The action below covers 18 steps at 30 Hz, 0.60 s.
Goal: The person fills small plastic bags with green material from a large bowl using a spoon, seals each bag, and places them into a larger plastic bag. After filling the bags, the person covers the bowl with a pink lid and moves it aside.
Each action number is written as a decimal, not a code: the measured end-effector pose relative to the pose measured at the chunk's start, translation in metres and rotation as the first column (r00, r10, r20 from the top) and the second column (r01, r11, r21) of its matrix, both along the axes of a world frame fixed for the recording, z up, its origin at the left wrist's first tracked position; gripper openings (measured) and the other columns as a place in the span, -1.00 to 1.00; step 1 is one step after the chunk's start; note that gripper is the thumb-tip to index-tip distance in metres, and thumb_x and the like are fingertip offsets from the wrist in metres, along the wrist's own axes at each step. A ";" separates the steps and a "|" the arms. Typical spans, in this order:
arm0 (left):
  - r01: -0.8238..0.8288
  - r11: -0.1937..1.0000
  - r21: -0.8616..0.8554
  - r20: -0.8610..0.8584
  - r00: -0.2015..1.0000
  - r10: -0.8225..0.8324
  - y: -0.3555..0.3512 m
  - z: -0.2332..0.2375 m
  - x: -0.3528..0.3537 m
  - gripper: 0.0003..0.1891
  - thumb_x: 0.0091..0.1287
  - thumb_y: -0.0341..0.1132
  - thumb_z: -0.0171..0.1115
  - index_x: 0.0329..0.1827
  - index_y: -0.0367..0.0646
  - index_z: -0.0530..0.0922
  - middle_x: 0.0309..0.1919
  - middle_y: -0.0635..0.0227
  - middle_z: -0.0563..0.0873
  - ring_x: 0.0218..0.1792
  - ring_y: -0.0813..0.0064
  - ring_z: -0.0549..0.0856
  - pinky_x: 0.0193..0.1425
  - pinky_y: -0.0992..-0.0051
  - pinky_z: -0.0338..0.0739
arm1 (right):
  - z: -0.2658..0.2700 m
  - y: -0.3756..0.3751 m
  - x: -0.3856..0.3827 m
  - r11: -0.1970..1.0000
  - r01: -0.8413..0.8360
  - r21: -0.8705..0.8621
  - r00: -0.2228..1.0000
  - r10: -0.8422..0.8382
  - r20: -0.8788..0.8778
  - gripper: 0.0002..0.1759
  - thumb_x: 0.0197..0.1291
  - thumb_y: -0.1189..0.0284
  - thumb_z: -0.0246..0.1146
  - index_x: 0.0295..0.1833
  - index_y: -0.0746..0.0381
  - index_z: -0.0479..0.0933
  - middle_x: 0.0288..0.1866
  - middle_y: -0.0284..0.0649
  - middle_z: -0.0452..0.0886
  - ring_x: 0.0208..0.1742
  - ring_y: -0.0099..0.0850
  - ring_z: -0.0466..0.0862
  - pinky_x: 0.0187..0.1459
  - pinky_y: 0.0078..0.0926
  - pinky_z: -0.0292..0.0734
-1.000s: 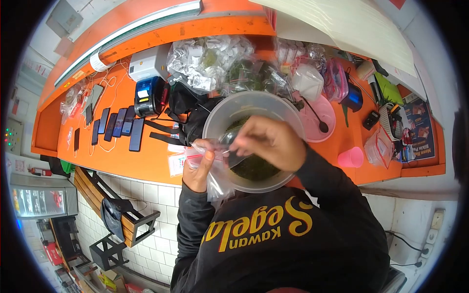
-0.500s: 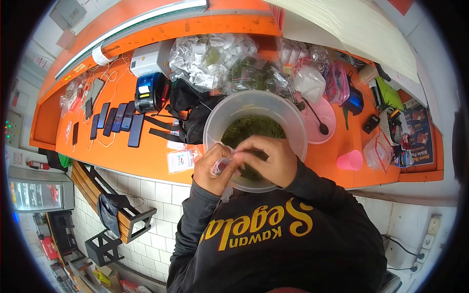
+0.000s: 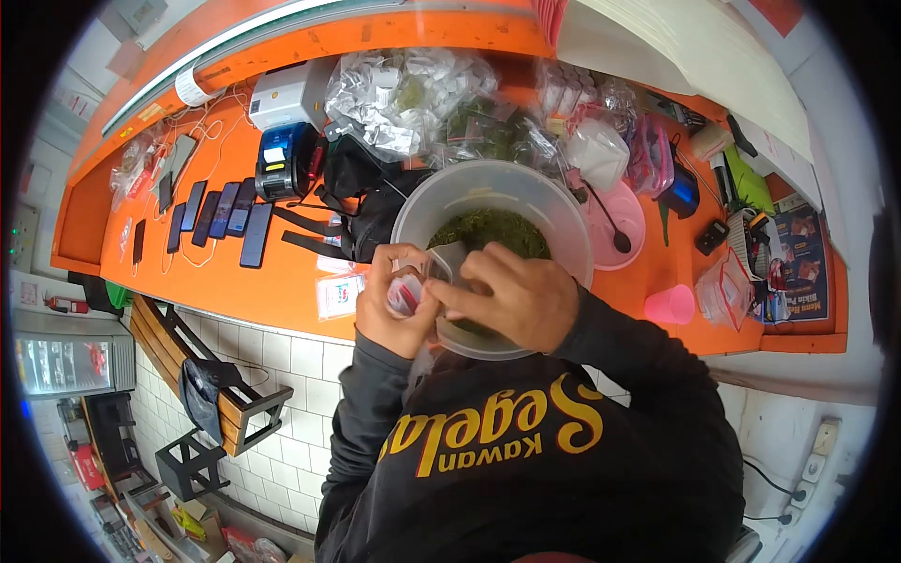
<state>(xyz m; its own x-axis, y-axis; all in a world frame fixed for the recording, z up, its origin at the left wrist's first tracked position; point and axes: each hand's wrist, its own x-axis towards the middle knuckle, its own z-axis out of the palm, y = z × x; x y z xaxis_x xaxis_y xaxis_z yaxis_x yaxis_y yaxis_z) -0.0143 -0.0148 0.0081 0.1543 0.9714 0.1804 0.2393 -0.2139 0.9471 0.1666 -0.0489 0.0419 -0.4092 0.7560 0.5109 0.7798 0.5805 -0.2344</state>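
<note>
Bags [image 3: 404,295], earlier hanging flat, now apparently bunched inside curled left hand [image 3: 383,317].

Legible markings
Your black shirt [image 3: 554,497] carries "Kawan Segela" in yellow, upside down in view, its end covered; on the dark poster [image 3: 798,249], you read "Menu" and "Bikin".

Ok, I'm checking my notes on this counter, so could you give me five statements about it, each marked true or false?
1. The left hand holds red-striped plastic bags. True.
2. The pink cup stands left of the plastic tub. False: the pink cup is to the right of the plastic tub.
3. A black spoon rests in the pink bowl. True.
4. The plastic tub holds white powder. False: it holds dark green, shredded-looking material.
5. Several smartphones lie on the orange counter. True.
</note>
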 end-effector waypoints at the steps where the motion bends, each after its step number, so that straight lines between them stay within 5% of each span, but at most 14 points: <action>1: 0.107 0.992 -0.074 -0.020 0.994 -0.109 0.003 0.001 -0.006 -0.86 0.16 -0.52 0.23 -0.22 -0.21 0.54 -0.42 0.29 0.67 -0.37 0.50 0.71 -0.23 0.57 0.53 | 0.002 -0.001 0.002 0.994 -0.113 -0.001 0.992 0.113 0.049 -0.78 0.03 0.37 0.30 -0.15 0.09 0.57 -0.13 -0.42 0.54 -0.30 -0.50 0.55 -0.48 -0.55 0.51; 6: 0.288 0.891 -0.352 0.007 0.952 -0.305 0.006 0.024 -0.026 -0.84 0.21 -0.51 0.22 -0.16 -0.26 0.63 -0.35 0.34 0.74 -0.34 0.61 0.69 -0.27 0.61 0.58 | 0.025 0.003 0.011 0.926 -0.378 -0.014 0.898 0.371 0.238 -0.80 0.07 0.39 0.24 -0.17 0.18 0.53 -0.20 -0.36 0.51 -0.16 -0.51 0.57 -0.41 -0.58 0.59; 8: 0.349 0.893 -0.283 0.036 0.935 -0.354 0.011 0.018 -0.031 -0.80 0.22 -0.52 0.25 -0.09 -0.29 0.63 -0.25 0.29 0.74 -0.39 0.61 0.69 -0.43 0.66 0.57 | 0.030 0.007 0.012 0.897 -0.441 -0.010 0.859 0.425 0.285 -0.80 0.08 0.39 0.24 -0.16 0.19 0.54 -0.18 -0.35 0.53 -0.13 -0.49 0.58 -0.40 -0.57 0.59; 10: 0.523 0.787 0.328 0.005 0.832 -0.555 0.018 0.019 -0.030 -0.72 0.21 -0.54 0.30 0.00 -0.27 0.61 -0.15 0.22 0.72 -0.48 0.59 0.67 -0.55 0.70 0.50 | 0.041 0.012 0.014 0.872 -0.446 -0.200 0.880 0.469 0.081 -0.69 -0.16 0.42 0.33 -0.19 0.17 0.55 0.09 -0.42 0.54 -0.19 -0.48 0.53 -0.41 -0.59 0.56; 11: 0.591 0.805 -0.047 0.286 0.780 -0.556 0.004 0.031 -0.039 -0.61 0.16 -0.57 0.36 0.08 -0.31 0.55 -0.05 0.15 0.68 -0.53 0.57 0.66 -0.54 0.68 0.53 | 0.044 0.013 0.014 0.858 -0.465 -0.220 0.875 0.484 0.037 -0.73 -0.10 0.43 0.35 -0.21 0.17 0.53 0.07 -0.38 0.56 -0.21 -0.44 0.54 -0.40 -0.54 0.56; 12: 0.587 0.808 -0.051 0.289 0.783 -0.551 -0.001 0.028 -0.045 -0.61 0.16 -0.57 0.36 0.08 -0.31 0.55 -0.05 0.15 0.68 -0.53 0.57 0.66 -0.54 0.68 0.53 | 0.043 0.016 0.012 0.854 -0.469 -0.224 0.872 0.488 0.035 -0.73 -0.10 0.43 0.35 -0.21 0.17 0.53 0.07 -0.38 0.56 -0.21 -0.44 0.54 -0.40 -0.54 0.56; 14: 0.514 0.783 -0.350 0.331 0.850 -0.410 -0.006 0.016 -0.062 -0.54 0.10 -0.60 0.40 0.11 -0.35 0.52 0.00 0.09 0.66 -0.49 0.58 0.68 -0.52 0.69 0.55 | 0.037 0.024 0.008 0.793 -0.570 -0.213 0.819 0.531 -0.218 -0.79 0.07 0.37 0.35 -0.20 0.15 0.53 -0.07 -0.32 0.61 -0.33 -0.40 0.55 -0.39 -0.48 0.53; 15: 0.525 0.772 -0.358 0.429 0.827 -0.363 -0.008 0.010 -0.069 -0.53 0.08 -0.59 0.43 0.09 -0.40 0.52 0.02 0.05 0.64 -0.48 0.59 0.69 -0.52 0.69 0.55 | 0.035 0.032 0.007 0.791 -0.573 -0.217 0.818 0.532 -0.221 -0.79 0.07 0.37 0.35 -0.20 0.15 0.53 -0.07 -0.32 0.61 -0.33 -0.40 0.55 -0.39 -0.48 0.53; 17: 0.583 0.756 -0.297 0.466 0.780 -0.418 -0.011 0.005 -0.074 -0.54 0.08 -0.58 0.43 0.08 -0.40 0.52 0.00 0.06 0.66 -0.48 0.59 0.69 -0.51 0.69 0.55 | 0.030 0.057 0.011 0.797 -0.391 -0.461 0.855 0.129 -0.502 -0.78 0.18 0.28 0.33 -0.16 0.15 0.55 -0.24 -0.29 0.65 -0.43 -0.32 0.55 -0.34 -0.40 0.51; 18: 0.635 0.738 -0.227 0.495 0.728 -0.474 -0.013 0.004 -0.076 -0.54 0.07 -0.57 0.44 0.07 -0.40 0.53 -0.02 0.07 0.67 -0.47 0.60 0.69 -0.51 0.69 0.56 | 0.005 0.077 0.017 0.756 -0.284 -0.590 0.948 0.128 -0.292 -0.74 0.18 0.24 0.32 -0.12 0.15 0.55 -0.29 -0.26 0.66 -0.40 -0.27 0.59 -0.30 -0.36 0.53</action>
